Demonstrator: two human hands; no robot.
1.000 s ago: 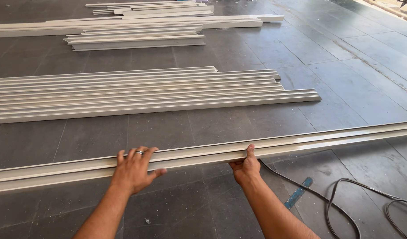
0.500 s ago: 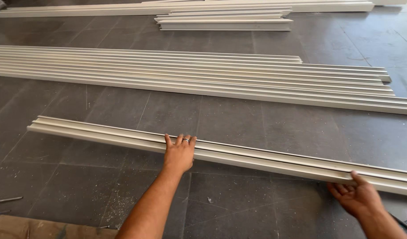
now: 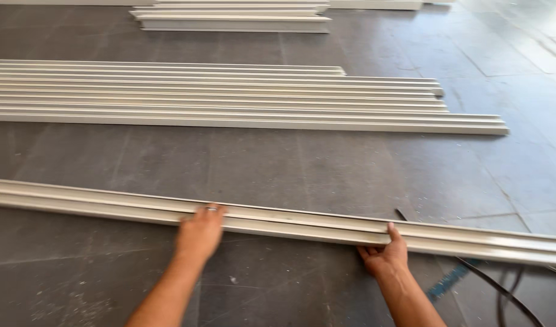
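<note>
Steadying a long pale profile on the floor: left hand flat on top, grip apart; right hand grip clamped on its near edge; shifting it likely needs both hands moving together.

Dark grey tiled floor, scuffed and dusty, with brighter light falling at the right
</note>
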